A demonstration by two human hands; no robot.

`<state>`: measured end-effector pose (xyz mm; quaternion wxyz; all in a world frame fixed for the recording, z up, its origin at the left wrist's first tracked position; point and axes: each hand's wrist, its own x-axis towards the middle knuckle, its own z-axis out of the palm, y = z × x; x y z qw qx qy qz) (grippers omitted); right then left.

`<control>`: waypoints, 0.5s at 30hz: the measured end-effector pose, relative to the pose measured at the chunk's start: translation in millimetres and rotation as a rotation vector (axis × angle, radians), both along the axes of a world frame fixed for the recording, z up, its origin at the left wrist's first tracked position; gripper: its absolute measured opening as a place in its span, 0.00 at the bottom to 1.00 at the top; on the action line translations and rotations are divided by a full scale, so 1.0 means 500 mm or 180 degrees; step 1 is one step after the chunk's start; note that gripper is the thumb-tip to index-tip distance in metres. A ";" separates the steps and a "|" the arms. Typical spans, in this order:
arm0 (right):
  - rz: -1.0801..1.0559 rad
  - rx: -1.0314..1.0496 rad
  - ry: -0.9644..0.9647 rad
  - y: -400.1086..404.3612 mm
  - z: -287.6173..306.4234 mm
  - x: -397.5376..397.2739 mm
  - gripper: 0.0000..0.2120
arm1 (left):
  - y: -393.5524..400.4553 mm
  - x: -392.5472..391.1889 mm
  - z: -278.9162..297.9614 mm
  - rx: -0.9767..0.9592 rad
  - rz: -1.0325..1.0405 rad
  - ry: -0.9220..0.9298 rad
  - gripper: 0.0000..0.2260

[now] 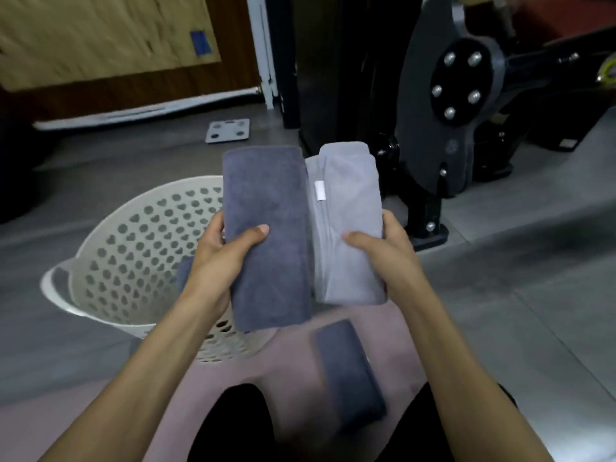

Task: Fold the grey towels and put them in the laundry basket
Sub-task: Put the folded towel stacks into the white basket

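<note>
I held 2 folded towels, my left hand [220, 258] pinching the dark towel [266, 235], my right hand [383, 251] the light towel [350, 228]; a loose pinch could unfold either short of the basket [133, 248].

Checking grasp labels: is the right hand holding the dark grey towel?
No: the right hand grips the light grey towel, while the left hand holds the dark grey towel.

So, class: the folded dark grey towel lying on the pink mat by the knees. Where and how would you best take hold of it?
Grip the dark grey towel on the mat across its narrow width near the middle, coming from above with thumb on one long edge and fingers on the other. It lies flat as a long, thick folded bundle, so a mid-length pinch should keep the layers together. Both hands are busy now.
</note>
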<state>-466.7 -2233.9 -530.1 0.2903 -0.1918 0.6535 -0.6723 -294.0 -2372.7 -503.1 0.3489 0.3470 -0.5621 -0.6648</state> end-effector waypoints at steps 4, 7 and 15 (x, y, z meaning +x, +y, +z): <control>0.0164 0.0026 -0.0150 -0.125 0.050 0.085 0.20 | -0.113 0.091 0.037 0.0245 0.0310 0.0020 0.15; 0.0295 0.0177 -0.0195 -0.232 0.050 0.124 0.21 | -0.217 0.145 0.025 0.0336 0.0529 -0.0130 0.15; 0.0650 0.1576 0.0027 -0.477 -0.064 0.140 0.31 | -0.470 0.175 -0.190 0.0888 0.0803 -0.1350 0.27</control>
